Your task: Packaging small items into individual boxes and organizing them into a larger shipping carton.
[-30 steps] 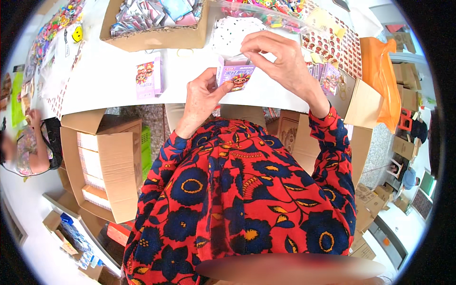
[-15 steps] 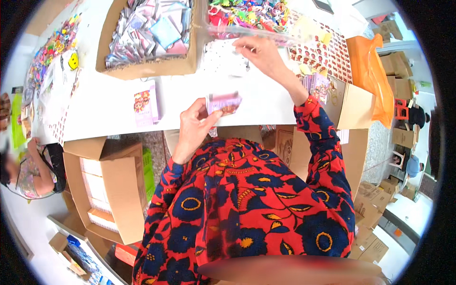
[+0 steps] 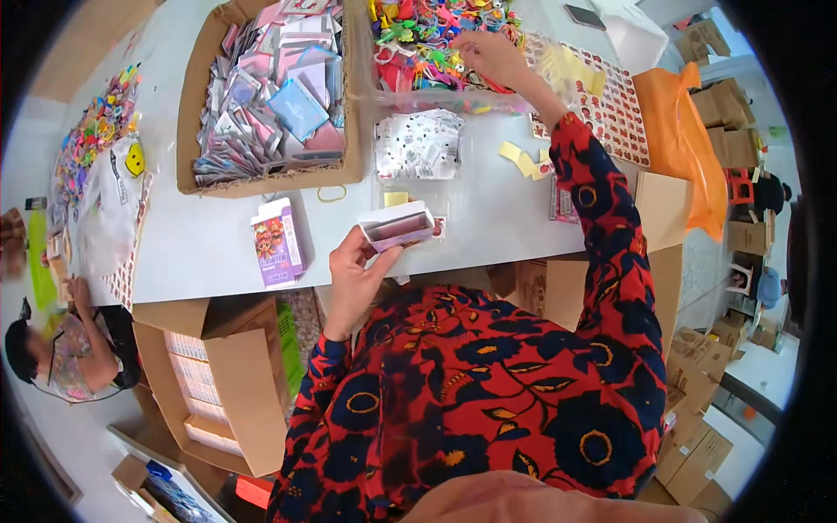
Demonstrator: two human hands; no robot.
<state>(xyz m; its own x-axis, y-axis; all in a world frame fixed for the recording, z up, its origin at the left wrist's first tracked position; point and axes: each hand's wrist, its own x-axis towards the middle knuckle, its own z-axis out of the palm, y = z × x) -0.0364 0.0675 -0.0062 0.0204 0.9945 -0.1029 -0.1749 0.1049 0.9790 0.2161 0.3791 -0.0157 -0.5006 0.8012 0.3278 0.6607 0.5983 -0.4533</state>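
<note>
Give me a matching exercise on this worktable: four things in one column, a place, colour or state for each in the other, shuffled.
Column one:
1. left hand
2. right hand
3. carton
4. bag

Column two:
A. orange, at the right
B. holding a small open box
C. full of flat packets
D. at the colourful trinkets

Right pairs: 1-B, 2-D, 3-C, 4-A
</note>
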